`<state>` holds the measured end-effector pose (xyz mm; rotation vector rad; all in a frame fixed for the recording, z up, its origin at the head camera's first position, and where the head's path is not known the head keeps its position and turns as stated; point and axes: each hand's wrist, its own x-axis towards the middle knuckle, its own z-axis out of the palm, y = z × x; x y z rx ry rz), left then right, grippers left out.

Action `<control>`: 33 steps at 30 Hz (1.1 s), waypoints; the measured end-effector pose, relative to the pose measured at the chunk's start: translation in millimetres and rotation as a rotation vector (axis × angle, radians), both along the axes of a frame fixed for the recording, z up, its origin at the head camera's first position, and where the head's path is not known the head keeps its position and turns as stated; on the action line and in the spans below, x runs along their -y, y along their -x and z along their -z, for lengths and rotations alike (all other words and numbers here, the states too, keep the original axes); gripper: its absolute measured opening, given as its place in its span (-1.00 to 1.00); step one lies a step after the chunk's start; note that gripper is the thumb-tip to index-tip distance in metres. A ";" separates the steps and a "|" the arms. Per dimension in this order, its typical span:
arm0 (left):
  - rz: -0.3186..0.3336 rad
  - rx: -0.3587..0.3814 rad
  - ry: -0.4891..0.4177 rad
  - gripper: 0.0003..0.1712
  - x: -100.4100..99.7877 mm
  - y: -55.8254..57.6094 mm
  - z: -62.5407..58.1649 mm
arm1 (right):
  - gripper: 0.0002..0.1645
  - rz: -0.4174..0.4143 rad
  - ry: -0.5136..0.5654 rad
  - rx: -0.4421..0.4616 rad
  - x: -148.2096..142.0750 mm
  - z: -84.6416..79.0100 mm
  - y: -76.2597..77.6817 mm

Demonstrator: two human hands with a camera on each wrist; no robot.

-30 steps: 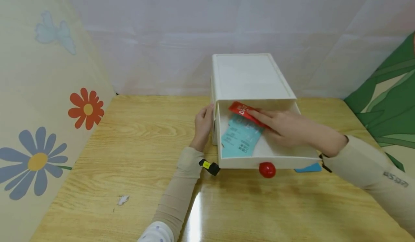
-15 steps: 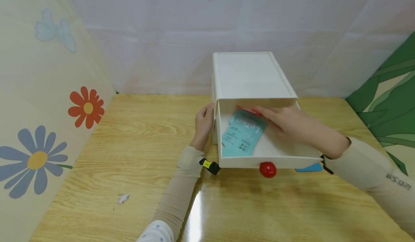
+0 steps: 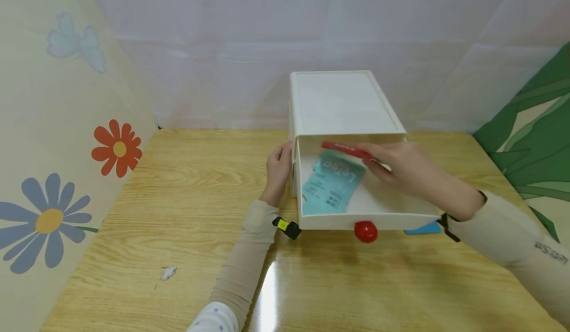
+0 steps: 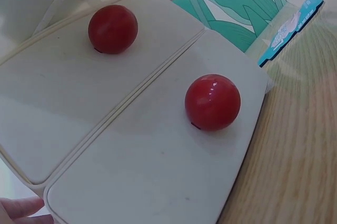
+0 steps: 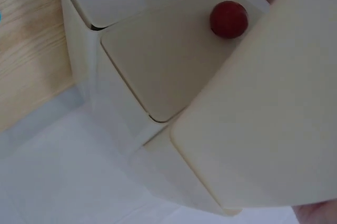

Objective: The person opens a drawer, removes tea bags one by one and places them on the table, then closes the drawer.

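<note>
A white drawer cabinet [image 3: 347, 102] stands on the table with its top drawer [image 3: 327, 222] pulled out. Inside that drawer lie teal packets [image 3: 329, 186] with white print, overlapping. Above them, my right hand [image 3: 403, 164] pinches a slim red packet [image 3: 343, 149] between thumb and fingers, seen nearly edge-on. My left hand [image 3: 278, 171] rests against the cabinet's left side; its fingertips [image 4: 21, 208] show at the cabinet edge in the left wrist view. The red packet is hidden in the right wrist view behind the drawer wall [image 5: 274, 103].
A round red knob [image 3: 366, 231] sticks out of the open drawer's front. Lower drawers carry red knobs [image 4: 212, 102] too. A blue packet [image 3: 423, 228] lies on the wooden table [image 3: 200, 188] right of the cabinet. Painted walls stand left and right, with a white sheet [image 3: 222, 65] behind.
The red packet has turned from showing its printed face to nearly edge-on, and the right hand has lifted slightly with it. The left hand keeps its place on the cabinet.
</note>
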<state>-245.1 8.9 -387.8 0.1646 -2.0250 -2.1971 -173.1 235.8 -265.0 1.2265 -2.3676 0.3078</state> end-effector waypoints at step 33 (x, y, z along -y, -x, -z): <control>0.009 0.010 -0.040 -0.48 0.2 2.4 -10.6 | -0.23 0.145 0.046 -0.369 -37.8 -49.7 -37.4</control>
